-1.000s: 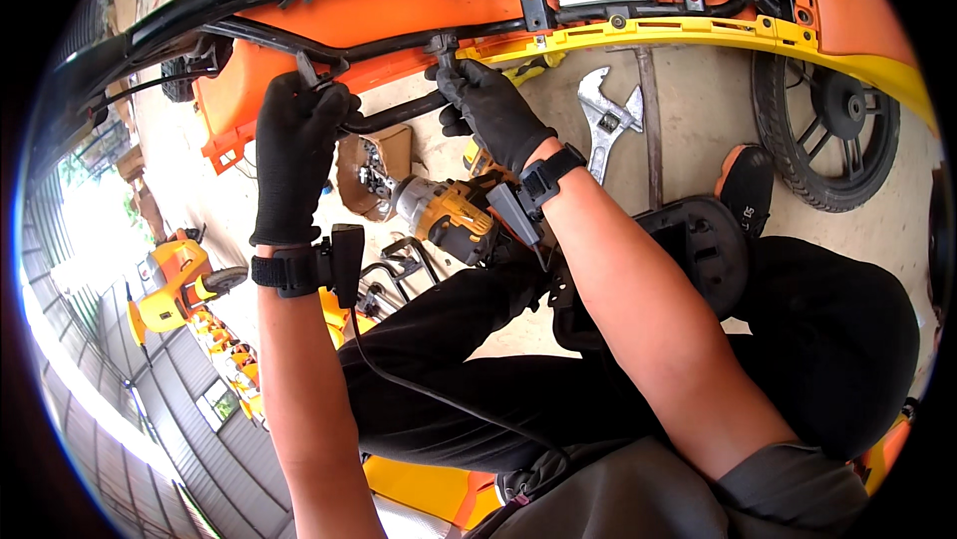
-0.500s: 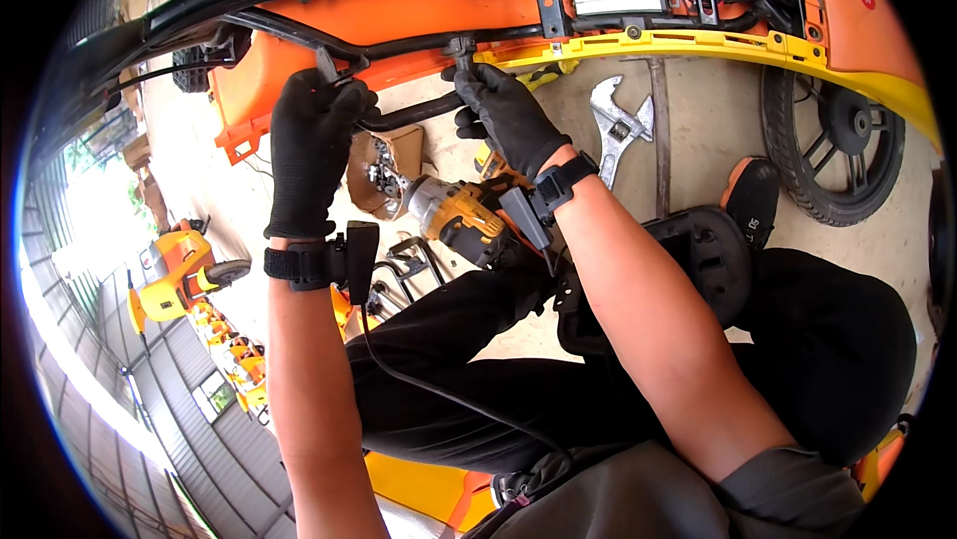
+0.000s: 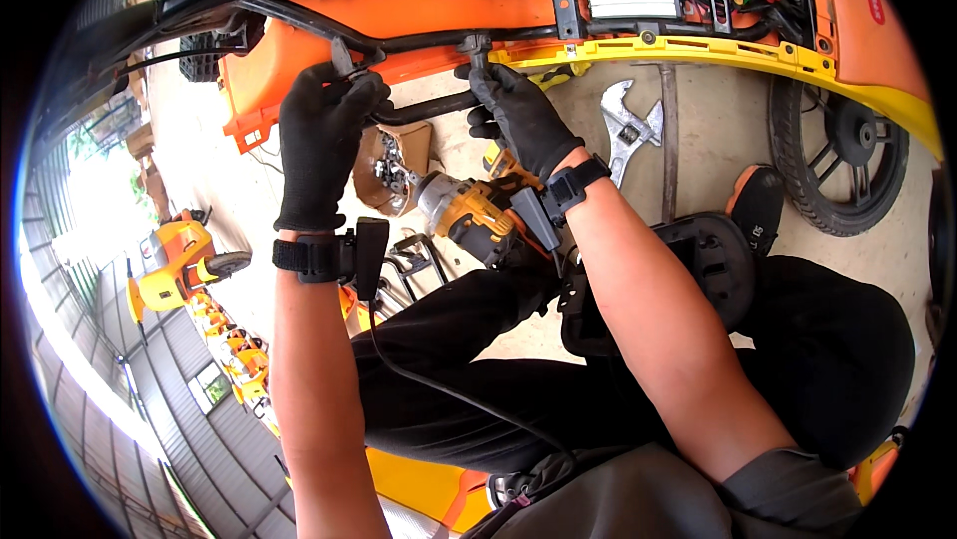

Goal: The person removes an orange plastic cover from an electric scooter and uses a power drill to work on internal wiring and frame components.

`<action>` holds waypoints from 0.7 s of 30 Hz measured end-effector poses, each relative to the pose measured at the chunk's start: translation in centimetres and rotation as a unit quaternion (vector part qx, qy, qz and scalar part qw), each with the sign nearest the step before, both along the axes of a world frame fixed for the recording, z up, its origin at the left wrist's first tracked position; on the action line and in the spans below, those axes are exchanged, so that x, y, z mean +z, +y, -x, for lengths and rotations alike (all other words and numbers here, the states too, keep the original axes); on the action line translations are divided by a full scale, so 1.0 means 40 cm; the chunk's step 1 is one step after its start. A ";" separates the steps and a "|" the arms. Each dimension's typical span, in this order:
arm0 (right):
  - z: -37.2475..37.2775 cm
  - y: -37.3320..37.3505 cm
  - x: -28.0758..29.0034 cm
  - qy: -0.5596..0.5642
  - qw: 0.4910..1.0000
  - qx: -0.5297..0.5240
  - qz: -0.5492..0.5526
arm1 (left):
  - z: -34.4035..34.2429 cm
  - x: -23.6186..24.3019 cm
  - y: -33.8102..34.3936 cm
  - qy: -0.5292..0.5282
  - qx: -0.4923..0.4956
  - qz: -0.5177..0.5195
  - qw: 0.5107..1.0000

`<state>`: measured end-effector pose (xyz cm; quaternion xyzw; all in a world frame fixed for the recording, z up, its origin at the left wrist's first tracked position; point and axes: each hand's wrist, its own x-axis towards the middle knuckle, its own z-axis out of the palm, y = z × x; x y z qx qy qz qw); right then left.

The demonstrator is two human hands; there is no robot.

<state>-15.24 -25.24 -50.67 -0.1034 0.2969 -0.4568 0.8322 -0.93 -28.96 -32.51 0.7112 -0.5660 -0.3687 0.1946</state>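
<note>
Both hands wear black gloves and are raised to the underside of an orange-bodied scooter (image 3: 439, 0). Between them runs a black bent metal bar (image 3: 431, 108), just below the scooter's black frame tube (image 3: 429, 37). My left hand (image 3: 324, 140) is closed around the bar's left end, beside a metal bracket (image 3: 347, 55) on the tube. My right hand (image 3: 523, 120) pinches the bar's other end, with its fingertips at a second bracket (image 3: 477, 45). The fingers partly hide where bar and brackets meet.
Below the bar, a yellow-and-black impact wrench (image 3: 469, 212) lies by an open carton (image 3: 394, 170) of small metal parts. An adjustable wrench (image 3: 630, 130) and a rod (image 3: 669, 140) lie on the floor. A wheel (image 3: 842, 155) stands right; a black plastic part (image 3: 708, 265) sits by my legs.
The whole view has shifted slightly, so the scooter and hands appear a little lower and further right. Both hands keep their hold on the bar, with hardly any movement against the frame.
</note>
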 end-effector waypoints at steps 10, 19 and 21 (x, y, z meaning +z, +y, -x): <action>0.040 0.026 -0.045 -0.020 0.995 0.036 -0.087 | 0.005 -0.005 0.000 -0.054 -0.015 -0.003 0.998; 0.119 0.106 -0.230 0.340 0.913 0.226 -0.012 | -0.014 -0.006 -0.007 -0.047 -0.054 0.002 0.997; 0.104 0.117 -0.245 0.503 0.828 0.219 0.112 | -0.014 -0.007 -0.006 -0.026 -0.051 0.007 0.998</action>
